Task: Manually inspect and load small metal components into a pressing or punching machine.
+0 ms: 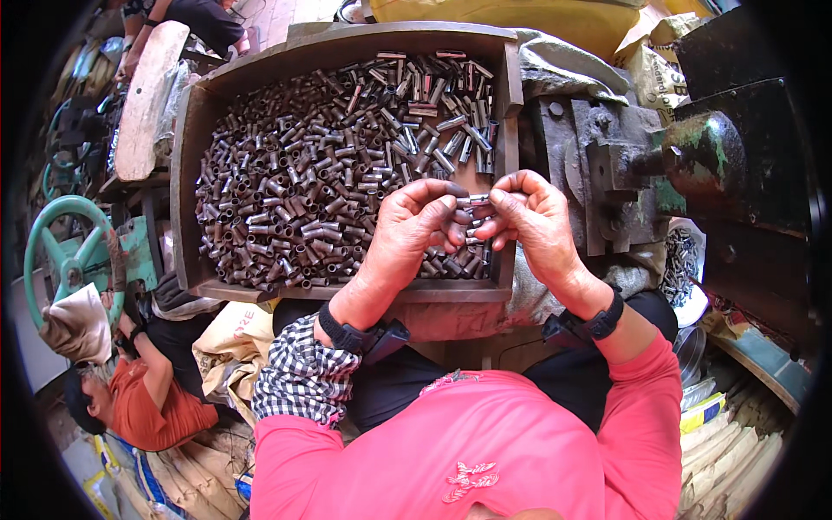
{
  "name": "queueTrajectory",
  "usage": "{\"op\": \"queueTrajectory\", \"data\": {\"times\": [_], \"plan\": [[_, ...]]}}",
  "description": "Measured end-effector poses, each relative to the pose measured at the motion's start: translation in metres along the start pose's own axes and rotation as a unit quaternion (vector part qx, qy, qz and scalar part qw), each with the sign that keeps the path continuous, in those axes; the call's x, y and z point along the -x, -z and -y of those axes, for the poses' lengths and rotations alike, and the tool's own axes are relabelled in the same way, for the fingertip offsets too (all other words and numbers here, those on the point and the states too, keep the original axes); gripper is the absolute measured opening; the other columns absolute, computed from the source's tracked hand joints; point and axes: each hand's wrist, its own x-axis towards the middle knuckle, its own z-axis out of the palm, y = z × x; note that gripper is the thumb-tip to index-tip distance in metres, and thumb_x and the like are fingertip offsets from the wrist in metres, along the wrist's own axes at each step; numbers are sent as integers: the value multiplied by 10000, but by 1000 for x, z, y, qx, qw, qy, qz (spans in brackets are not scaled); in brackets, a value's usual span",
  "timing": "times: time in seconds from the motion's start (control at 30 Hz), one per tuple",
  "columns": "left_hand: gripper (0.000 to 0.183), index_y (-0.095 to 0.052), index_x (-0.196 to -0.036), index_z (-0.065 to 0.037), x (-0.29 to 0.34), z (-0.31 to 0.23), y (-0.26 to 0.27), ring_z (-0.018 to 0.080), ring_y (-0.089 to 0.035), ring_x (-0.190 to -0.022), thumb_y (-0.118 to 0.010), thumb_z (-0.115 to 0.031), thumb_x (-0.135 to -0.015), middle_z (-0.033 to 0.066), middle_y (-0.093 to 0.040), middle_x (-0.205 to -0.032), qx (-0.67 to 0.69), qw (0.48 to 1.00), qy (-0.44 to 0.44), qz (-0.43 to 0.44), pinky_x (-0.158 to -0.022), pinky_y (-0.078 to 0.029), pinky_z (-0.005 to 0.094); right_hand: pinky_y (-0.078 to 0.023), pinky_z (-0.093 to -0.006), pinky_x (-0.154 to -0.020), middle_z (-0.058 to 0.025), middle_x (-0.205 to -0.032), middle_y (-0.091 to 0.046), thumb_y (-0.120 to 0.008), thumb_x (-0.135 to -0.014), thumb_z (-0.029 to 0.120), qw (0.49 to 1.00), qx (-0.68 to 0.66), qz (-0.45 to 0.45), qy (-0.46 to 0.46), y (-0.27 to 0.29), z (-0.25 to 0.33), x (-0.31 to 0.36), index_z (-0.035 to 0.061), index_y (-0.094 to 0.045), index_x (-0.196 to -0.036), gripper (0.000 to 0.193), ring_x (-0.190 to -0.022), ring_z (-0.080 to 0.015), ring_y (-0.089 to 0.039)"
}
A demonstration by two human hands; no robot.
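Note:
A small shiny metal tube (473, 200) spans the gap between my two hands, above the right part of a wooden tray (189, 173). My left hand (418, 218) pinches one end between thumb and fingers. At the other end, the thumb and fingers of my right hand (536, 218) are closed on it. Many short dark metal tubes (286, 191) fill the tray's left and middle. Longer, shinier metal pieces (451, 147) lie in its upper right. More tubes lie just beneath my fingers, partly hidden by them.
Right of the tray stands a heavy, greasy machine (607, 165) with a worn green cylinder (706, 156). Below it sits a white container of small metal parts (683, 264). At left, a person in an orange shirt (169, 390) is near a green handwheel (74, 251).

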Motion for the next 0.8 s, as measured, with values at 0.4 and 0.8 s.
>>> {"op": "queueTrajectory", "data": {"times": [0.4,0.8], "plan": [[184,-592,-1027,41,11,0,-13,118,-639,-625,-548,-96,-911,63,-641,-782,-391,903,-178,-13,-507,-513,220,-309,-170,-374,-114,-703,-638,-599,-877,102,988,-103,57,-98,7,6,1,16,-508,-964,152,-406,-33,-410],[531,-396,-1306,-30,21,-25,-4,33,-549,-793,-629,-29,-829,43,-614,-972,-184,955,-15,232,-569,-435,168,-349,-163,-351,-88,-685,-647,-644,-833,169,948,85,252,-174,2,31,-6,17,-556,-890,185,-427,-56,-514]]}}
